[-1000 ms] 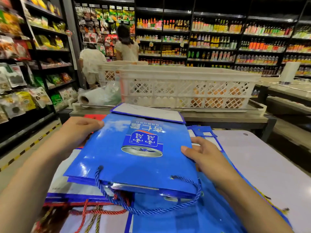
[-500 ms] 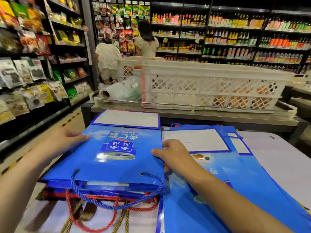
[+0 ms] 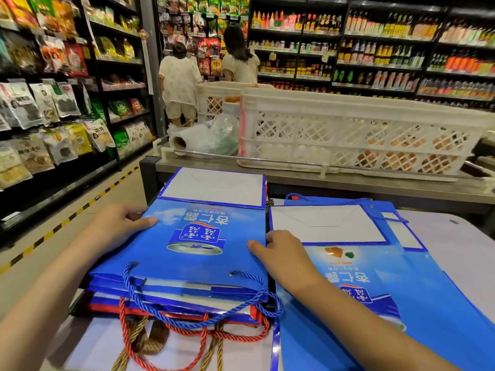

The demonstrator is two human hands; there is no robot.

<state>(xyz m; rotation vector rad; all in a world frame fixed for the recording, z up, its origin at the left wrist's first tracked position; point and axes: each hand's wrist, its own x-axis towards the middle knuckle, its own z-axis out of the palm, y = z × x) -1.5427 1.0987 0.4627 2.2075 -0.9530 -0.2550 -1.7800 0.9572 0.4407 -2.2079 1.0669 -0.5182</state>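
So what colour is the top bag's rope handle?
Blue rope handle on the top bag, head view.

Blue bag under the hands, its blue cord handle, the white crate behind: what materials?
Blue bag: likely laminated paper or card, glossy. It shows soft glare and crisp flat folds.
Cord handle: twisted rope, probably synthetic, with a slight sheen on the strands.
White crate: moulded plastic, matte, with open lattice walls and a thick rim.

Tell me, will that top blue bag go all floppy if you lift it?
Probably not very: the top blue bag lies flat with crisp folded edges, so it looks like stiff card. Folded flat, it is likely light. Its glossy face may slide on the stack beneath, and the rope handle would dangle.
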